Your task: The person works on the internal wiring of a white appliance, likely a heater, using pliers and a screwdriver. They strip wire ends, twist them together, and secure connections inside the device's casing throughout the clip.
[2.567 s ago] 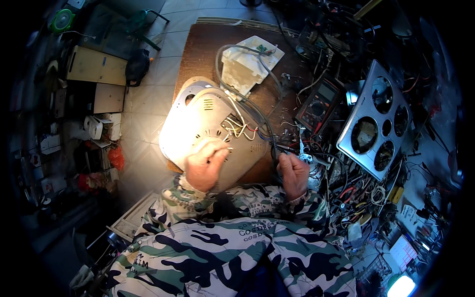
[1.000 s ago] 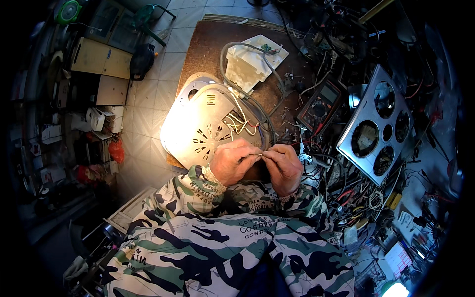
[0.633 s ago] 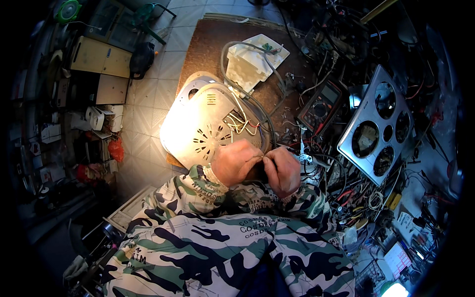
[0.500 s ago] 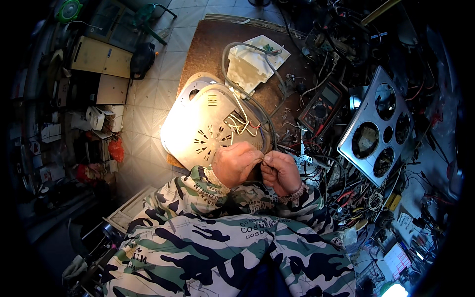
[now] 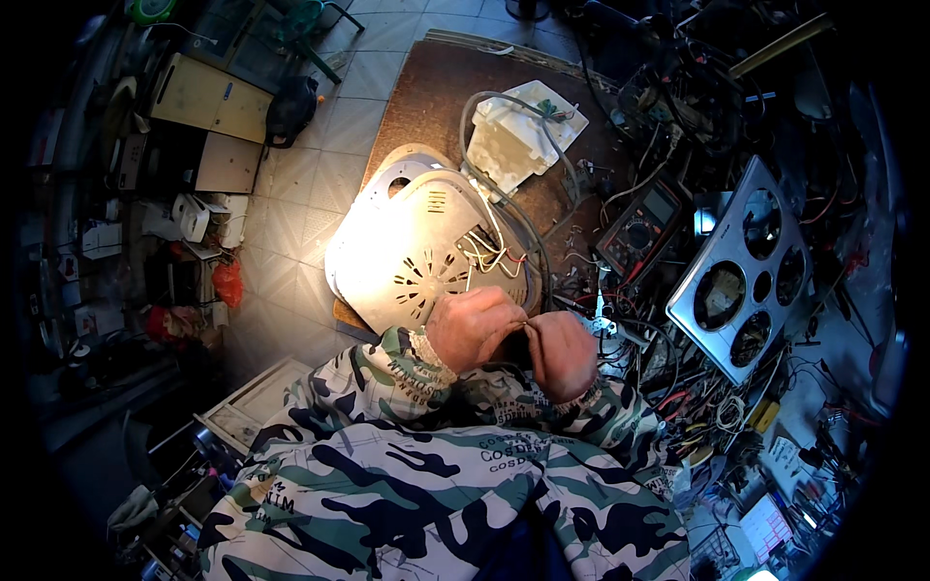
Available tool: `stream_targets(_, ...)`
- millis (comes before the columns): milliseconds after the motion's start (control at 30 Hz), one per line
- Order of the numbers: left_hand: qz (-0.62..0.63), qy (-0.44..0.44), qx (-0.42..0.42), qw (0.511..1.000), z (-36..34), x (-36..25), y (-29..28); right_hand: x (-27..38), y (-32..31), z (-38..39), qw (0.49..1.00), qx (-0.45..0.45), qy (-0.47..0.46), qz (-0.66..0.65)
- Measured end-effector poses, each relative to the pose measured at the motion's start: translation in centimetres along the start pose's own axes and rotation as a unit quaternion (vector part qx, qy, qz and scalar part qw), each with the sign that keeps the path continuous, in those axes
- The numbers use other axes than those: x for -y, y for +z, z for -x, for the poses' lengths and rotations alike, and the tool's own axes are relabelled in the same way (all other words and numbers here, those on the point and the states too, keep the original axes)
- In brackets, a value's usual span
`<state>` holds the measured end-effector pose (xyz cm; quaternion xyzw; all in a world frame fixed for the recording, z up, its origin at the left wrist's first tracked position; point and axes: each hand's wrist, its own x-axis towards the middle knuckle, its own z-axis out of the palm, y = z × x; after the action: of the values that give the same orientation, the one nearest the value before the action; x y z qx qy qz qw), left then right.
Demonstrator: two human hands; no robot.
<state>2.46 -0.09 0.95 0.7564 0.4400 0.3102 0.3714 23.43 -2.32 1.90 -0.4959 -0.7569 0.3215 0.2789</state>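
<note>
My left hand (image 5: 478,327) and my right hand (image 5: 563,355) meet at the fingertips below a round-cornered beige metal appliance housing (image 5: 397,252), both pinching what looks like a thin wire, largely hidden by the fingers. The housing has vent slots and a square opening with white and red wires (image 5: 484,250) coming out; one white wire runs down behind my left hand. It lies over another plate with an oval hole on a brown wooden table (image 5: 426,87). A grey cable (image 5: 467,131) loops over a dirty white plastic casing (image 5: 513,140) behind it.
At right lie a multimeter (image 5: 636,228), a steel hob top with round holes (image 5: 736,276) and a tangle of tools and cables (image 5: 727,416). A yellow cabinet (image 5: 208,97), a dark bag (image 5: 291,111), a green chair (image 5: 310,44) and a red plastic bag (image 5: 228,281) stand at left.
My hands were apart 2.6 seconds ago; they have come together at the fingertips and now sit slightly lower and further right in view. The whole scene has shifted a little right and down.
</note>
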Motion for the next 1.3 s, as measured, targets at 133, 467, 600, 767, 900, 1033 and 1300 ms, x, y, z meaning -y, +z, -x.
stream_targets(133,-0.023,0.019,0.000,1.000,0.2,0.2,0.3,0.3,1.0,0.5,0.925,0.034,0.262,-0.275)
stream_targets(467,0.010,0.006,0.000,1.000,0.3,0.3,0.1,-0.5,-0.5,-0.1,0.984,-0.040,-0.148,0.087)
stream_targets(600,0.014,0.006,0.005,1.000,0.2,0.1,0.1,-0.9,0.0,0.3,0.971,-0.058,-0.194,0.128)
stream_targets(767,0.003,0.009,-0.007,1.000,0.2,0.0,0.3,-0.3,1.7,1.1,0.979,-0.029,0.136,-0.151)
stream_targets(900,-0.022,0.014,-0.018,1.000,0.5,0.2,0.7,0.0,1.8,1.3,0.800,-0.002,0.398,-0.448)
stream_targets(1033,-0.011,0.006,-0.010,1.000,0.4,0.0,0.1,1.0,0.7,0.8,0.942,0.008,0.241,-0.235)
stream_targets(1300,0.015,-0.006,-0.009,1.000,0.5,0.0,0.4,-0.4,-0.4,-0.2,0.970,-0.046,-0.194,0.138)
